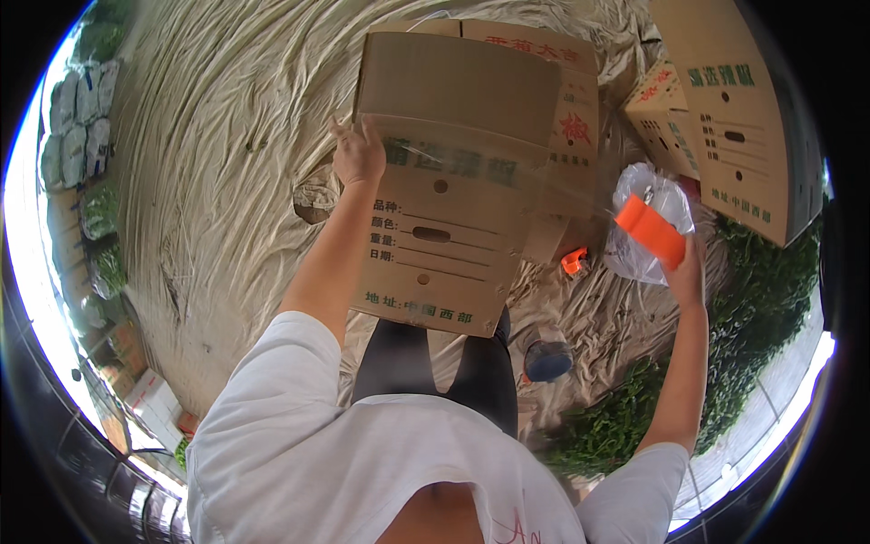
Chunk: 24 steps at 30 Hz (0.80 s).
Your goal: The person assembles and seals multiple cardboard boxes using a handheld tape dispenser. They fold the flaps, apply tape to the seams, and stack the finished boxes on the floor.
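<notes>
A brown cardboard box (435, 272) printed with green writing stands tilted before my legs, its upper panel (462, 81) plain. My left hand (359, 153) holds the box at its left edge, near the fold below that panel. Out to the right, my right hand (686, 265) grips an orange tape dispenser (649, 231). A clear strip of tape (571, 187) appears to run from the box's face towards the dispenser. Under the dispenser lies a clear plastic bag (635, 262) with contents I cannot make out.
Another printed carton (578, 81) stands behind the box. More cartons (734, 129) rise at the upper right. A small orange object (574, 260) and a dark-lidded container (548, 360) sit on the wrinkled sheet (224, 204). Green peppers (741, 333) are heaped at right; packed bags (78, 126) line the left.
</notes>
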Each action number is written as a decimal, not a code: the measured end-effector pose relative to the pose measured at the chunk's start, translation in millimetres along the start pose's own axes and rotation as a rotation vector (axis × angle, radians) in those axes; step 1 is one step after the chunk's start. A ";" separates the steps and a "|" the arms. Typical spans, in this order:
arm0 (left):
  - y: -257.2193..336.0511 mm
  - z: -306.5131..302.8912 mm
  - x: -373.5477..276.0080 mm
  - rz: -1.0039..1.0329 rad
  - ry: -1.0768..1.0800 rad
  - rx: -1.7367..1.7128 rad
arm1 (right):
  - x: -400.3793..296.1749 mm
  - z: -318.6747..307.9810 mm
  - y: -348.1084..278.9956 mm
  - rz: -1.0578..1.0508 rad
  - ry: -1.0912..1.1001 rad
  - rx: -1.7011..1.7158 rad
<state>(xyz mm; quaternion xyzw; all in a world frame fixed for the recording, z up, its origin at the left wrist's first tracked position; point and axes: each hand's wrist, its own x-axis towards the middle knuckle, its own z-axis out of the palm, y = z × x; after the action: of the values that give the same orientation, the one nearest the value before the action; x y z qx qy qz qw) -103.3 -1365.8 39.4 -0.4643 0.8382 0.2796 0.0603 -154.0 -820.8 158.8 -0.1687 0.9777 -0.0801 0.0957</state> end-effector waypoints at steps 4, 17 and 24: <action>-0.2 40.6 -19.9 0.541 0.355 0.299 | 41.3 45.3 -42.1 -0.191 0.001 -0.231; 139.5 128.9 -142.2 1.399 -0.906 1.079 | 13.0 201.2 -88.5 0.124 -0.479 -0.472; 39.8 38.0 -107.6 0.656 -0.178 0.473 | -113.6 145.9 -98.6 0.678 -0.505 0.461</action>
<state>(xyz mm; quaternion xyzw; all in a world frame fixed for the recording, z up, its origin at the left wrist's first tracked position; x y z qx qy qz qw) -81.2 -1249.3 62.9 -0.1197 0.9744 0.1227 0.1454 13.3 -891.5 54.2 0.1709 0.8806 -0.2154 0.3858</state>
